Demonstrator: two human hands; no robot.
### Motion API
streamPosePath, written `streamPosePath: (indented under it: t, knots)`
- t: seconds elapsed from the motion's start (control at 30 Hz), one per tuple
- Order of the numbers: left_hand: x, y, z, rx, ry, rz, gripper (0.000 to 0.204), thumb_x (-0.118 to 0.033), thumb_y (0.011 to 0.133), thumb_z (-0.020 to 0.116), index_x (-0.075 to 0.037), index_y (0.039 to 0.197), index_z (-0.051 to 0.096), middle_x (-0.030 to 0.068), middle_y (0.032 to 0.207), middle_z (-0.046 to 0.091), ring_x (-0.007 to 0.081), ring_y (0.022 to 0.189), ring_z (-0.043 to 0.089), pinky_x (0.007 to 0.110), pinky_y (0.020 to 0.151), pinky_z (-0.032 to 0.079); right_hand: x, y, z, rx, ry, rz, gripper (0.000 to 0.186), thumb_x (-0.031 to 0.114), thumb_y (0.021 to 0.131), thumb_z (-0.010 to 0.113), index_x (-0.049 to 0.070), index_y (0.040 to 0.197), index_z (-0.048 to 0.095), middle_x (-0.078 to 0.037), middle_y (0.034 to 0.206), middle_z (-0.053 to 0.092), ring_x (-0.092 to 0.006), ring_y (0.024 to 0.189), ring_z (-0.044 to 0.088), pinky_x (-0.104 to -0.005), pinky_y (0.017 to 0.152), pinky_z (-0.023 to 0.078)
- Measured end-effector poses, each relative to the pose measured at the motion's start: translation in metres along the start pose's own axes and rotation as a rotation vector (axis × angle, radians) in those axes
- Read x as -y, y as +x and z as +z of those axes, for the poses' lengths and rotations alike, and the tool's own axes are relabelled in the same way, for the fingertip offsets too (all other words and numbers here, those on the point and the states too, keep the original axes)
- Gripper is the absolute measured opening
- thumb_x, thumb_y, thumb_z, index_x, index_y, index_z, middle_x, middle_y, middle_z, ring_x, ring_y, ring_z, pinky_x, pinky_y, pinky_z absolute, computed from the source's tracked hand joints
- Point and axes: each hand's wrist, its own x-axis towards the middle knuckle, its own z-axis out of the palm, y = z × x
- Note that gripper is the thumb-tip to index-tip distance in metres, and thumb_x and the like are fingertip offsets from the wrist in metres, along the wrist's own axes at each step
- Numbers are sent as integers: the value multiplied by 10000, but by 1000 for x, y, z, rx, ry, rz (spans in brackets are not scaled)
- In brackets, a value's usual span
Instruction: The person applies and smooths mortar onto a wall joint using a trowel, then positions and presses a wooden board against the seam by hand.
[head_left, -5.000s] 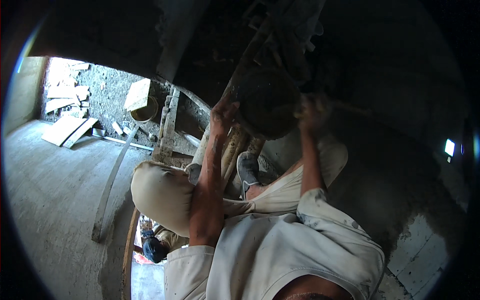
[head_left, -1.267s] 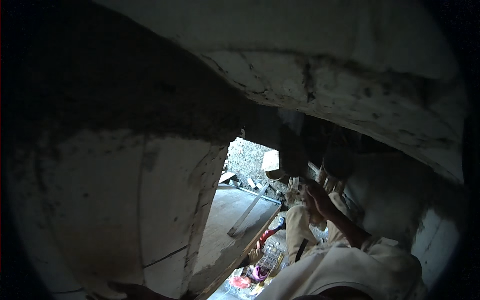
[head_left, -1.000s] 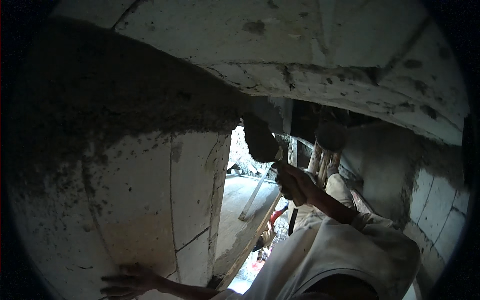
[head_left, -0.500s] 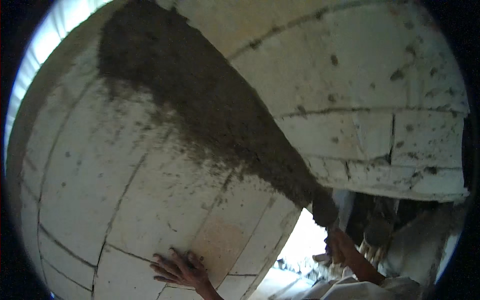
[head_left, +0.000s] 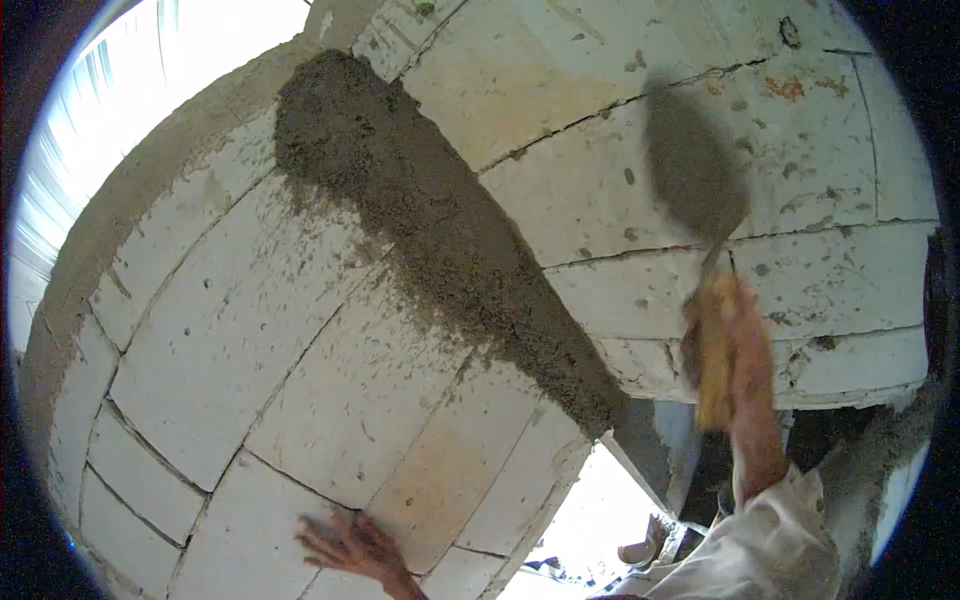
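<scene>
in the head view, the trowel (head_left: 697, 170) has swung up from beside the bright opening (head_left: 595, 515); it now stands raised before the right-hand block wall (head_left: 590, 190), apart from the dark mortar band (head_left: 440, 230) but, i judge, better placed for work higher along it. motion blurs it, so i can't tell how much mortar it carries. the right hand (head_left: 748, 350) has its grip clamped round the handle (head_left: 714, 370). the left hand (head_left: 355, 545) holds nothing, fingers spread apart, seemingly braced on the left-hand block wall (head_left: 310, 420).
</scene>
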Motion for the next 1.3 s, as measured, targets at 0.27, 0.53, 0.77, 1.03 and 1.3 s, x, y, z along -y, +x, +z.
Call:
streamPosePath:
  t: [0.27,0.53,0.77,1.03,1.3]
  knots:
    - [28,-9,-34,26,102,-91,581,-577,926,473,-237,1396,498,209,1540,261,474,1416,190,717,1063,84,155,149,14,-991,-497,-1467,699,416,849,725,-54,1259,409,-177,1130,472,-235,1022,545,-377,832,501]
    - [22,-2,-22,-42,109,-1,495,-480,999,377,-168,1354,524,203,1518,314,461,1406,230,713,1071,93,9,208,245,-642,-712,-1085,358,256,958,505,-45,1149,535,-241,1063,608,-389,979,583,-448,876,467]
    - [17,0,-99,142,-210,-762,595,-492,968,438,-137,1443,390,224,1511,305,430,1395,259,568,1098,191,-6,-200,269,1222,133,-421,487,247,889,646,86,1278,400,-132,1014,621,-309,753,654,-410,588,518]
    - [-35,-299,-178,1034,-474,-630,640,-538,938,457,-148,1441,388,229,1507,298,448,1386,250,600,1059,181,-134,-82,56,1037,-516,-47,422,155,906,627,25,1270,458,-153,1077,613,-302,972,649,-384,813,528]
    - [-168,-504,-142,2645,-1136,-629,712,-402,940,568,-36,1472,269,268,1435,397,357,1348,380,376,1087,325,-274,-175,-250,537,-1174,607,380,428,924,564,81,1082,559,-169,927,671,-347,836,658,-452,693,508]
